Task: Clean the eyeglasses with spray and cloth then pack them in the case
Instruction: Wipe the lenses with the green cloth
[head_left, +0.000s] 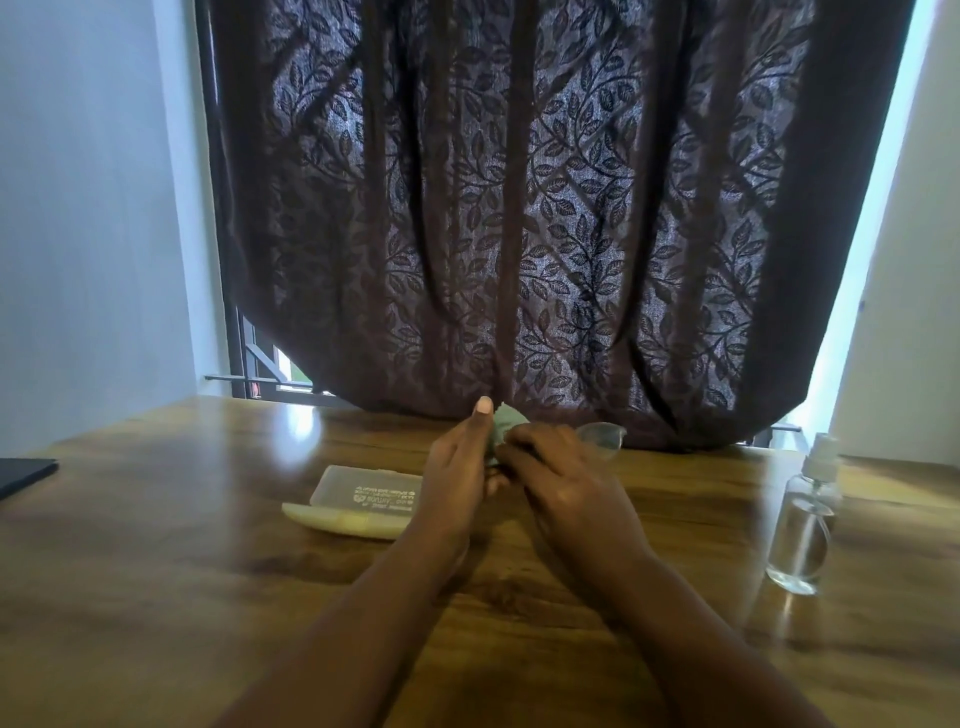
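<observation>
- Left hand (460, 467) pinches cloth (503, 423) on glasses (602, 436), wiping a lens.
- Right hand (561, 478) grips glasses, steadying them.
- Case (363, 501) open left of hands, ready for packing.
- Spray (802, 525) stands right of hands, likely already used.

Eyeglasses (602, 436): only one lens shows, rest hidden behind right hand (566, 483). Cloth (503, 422): small bit visible betw. the hands, bulk covered by left hand (457, 478). Case (363, 501) print blurred, unreadable. Dark flat obj. (23, 475) at table's left edge cut off by frame.
</observation>
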